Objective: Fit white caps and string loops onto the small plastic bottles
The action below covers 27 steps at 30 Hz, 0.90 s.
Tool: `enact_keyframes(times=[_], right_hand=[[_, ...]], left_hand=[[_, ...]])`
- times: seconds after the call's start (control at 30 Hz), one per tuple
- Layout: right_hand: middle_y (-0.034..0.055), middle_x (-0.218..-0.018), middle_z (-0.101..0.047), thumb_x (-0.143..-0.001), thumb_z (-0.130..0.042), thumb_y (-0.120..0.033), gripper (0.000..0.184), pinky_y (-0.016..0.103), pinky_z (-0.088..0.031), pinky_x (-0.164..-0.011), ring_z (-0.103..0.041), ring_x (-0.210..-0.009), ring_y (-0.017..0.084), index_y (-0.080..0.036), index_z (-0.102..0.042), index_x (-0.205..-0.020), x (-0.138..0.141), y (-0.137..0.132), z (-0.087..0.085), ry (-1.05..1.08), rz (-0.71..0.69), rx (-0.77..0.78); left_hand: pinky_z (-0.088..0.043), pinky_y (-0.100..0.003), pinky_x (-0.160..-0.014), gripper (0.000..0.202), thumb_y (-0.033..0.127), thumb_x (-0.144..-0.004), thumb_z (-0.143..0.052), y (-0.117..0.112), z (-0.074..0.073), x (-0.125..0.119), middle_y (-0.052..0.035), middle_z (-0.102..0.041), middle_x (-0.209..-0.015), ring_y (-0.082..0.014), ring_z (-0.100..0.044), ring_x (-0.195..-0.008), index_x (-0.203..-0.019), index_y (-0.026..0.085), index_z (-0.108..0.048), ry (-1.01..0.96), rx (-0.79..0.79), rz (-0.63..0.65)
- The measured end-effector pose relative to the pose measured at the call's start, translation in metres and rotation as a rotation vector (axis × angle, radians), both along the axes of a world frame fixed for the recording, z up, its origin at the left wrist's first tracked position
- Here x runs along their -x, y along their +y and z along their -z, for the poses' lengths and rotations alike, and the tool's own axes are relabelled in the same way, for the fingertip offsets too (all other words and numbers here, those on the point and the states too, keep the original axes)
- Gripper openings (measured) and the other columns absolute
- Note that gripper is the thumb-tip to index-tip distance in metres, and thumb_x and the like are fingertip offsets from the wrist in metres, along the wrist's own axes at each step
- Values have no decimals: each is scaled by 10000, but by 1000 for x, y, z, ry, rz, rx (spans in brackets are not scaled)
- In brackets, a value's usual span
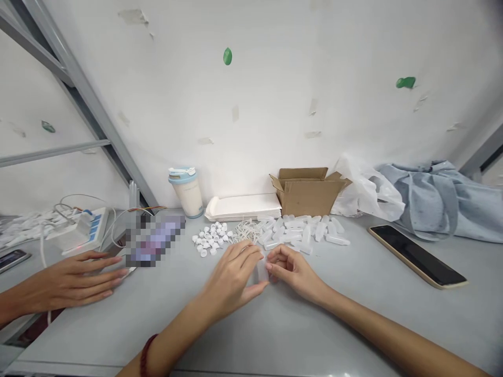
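My left hand (231,277) and my right hand (293,269) meet low over the grey table (275,324), both pinching a small clear plastic vial (262,271) between their fingertips. Just beyond them lie a heap of small white caps (211,239), a tangle of thin white pieces (247,230) and a pile of several clear vials (302,230). A red band circles my left wrist.
Another person's hand (74,277) rests flat at the left beside a power strip (84,228) and cables. At the back stand a lidded cup (187,191), white trays (243,207), an open cardboard box (308,191), a plastic bag and a blue cloth bag. A phone (418,255) lies at the right.
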State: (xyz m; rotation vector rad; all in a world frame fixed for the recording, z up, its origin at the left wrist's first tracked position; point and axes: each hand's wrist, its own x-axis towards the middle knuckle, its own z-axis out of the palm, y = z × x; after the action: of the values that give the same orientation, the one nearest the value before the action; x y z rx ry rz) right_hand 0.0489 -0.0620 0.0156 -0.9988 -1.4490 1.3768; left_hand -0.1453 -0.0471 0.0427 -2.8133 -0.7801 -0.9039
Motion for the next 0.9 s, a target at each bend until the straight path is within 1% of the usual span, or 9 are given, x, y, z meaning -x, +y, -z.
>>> enact_keyframes(times=[0.07,0.13,0.2,0.27,0.33,0.43,0.57,0.77,0.9], right_hand=[[5,-708,-619,-829,-613,-419,270,273,-477,-617,-642,-684,151,-174,-505,-867,1,-1,1,-53,-20,1],[7,-699,-618,-842,-592,-424,268,266,-471,-597,-646,-650,146,-167,-516,-840,1,0,1,-102,-12,6],[5,-696,-613,-848,-579,-431,276,258,-465,-575,-635,-607,132,-162,-526,-815,0,1,2,-130,8,9],[4,-696,-614,-850,-571,-436,283,256,-463,-562,-620,-576,120,-161,-529,-798,-1,3,1,-142,23,10],[1,-685,-613,-852,-566,-436,284,257,-465,-563,-608,-561,115,-162,-527,-788,-1,3,0,-155,35,12],[-7,-658,-606,-857,-556,-433,279,262,-465,-574,-595,-553,113,-168,-524,-776,-1,2,-3,-179,46,13],[-11,-651,-602,-858,-551,-439,281,264,-462,-573,-588,-543,115,-174,-524,-772,-2,2,-4,-208,57,3],[-16,-647,-586,-866,-533,-428,262,266,-450,-559,-575,-529,118,-178,-533,-784,-10,8,-3,-287,101,-74],[-17,-639,-580,-875,-513,-407,245,266,-437,-550,-568,-525,121,-187,-535,-771,-15,10,-8,-351,135,-155]], left_hand=[[-469,-443,-924,358,268,-803,-656,-7,3,21,-110,-648,-1101,-282,-532,-1105,-1117,156,-527,-9,42,-49],[-473,-438,-927,387,271,-809,-652,-11,6,44,-105,-645,-1134,-277,-524,-1119,-1159,171,-519,11,94,-104],[-475,-436,-932,380,289,-806,-659,-12,9,66,-92,-651,-1140,-274,-518,-1132,-1153,193,-537,33,150,-161],[-485,-425,-927,375,307,-800,-663,-11,11,83,-83,-662,-1127,-270,-519,-1135,-1146,205,-558,49,200,-192],[-493,-413,-925,367,313,-794,-662,-8,11,94,-75,-668,-1125,-265,-518,-1142,-1138,216,-579,66,251,-209],[-502,-393,-920,354,316,-781,-666,-4,8,101,-64,-671,-1128,-263,-518,-1155,-1119,229,-605,97,313,-215],[-507,-370,-920,363,332,-764,-678,-1,4,104,-49,-675,-1122,-259,-528,-1163,-1110,240,-620,147,363,-219],[-499,-355,-927,383,289,-767,-667,2,-2,105,-30,-668,-1156,-253,-532,-1176,-1144,261,-609,201,352,-205],[-501,-366,-922,424,347,-767,-682,4,-2,109,-22,-658,-1188,-266,-516,-1201,-1176,279,-594,242,338,-205]])
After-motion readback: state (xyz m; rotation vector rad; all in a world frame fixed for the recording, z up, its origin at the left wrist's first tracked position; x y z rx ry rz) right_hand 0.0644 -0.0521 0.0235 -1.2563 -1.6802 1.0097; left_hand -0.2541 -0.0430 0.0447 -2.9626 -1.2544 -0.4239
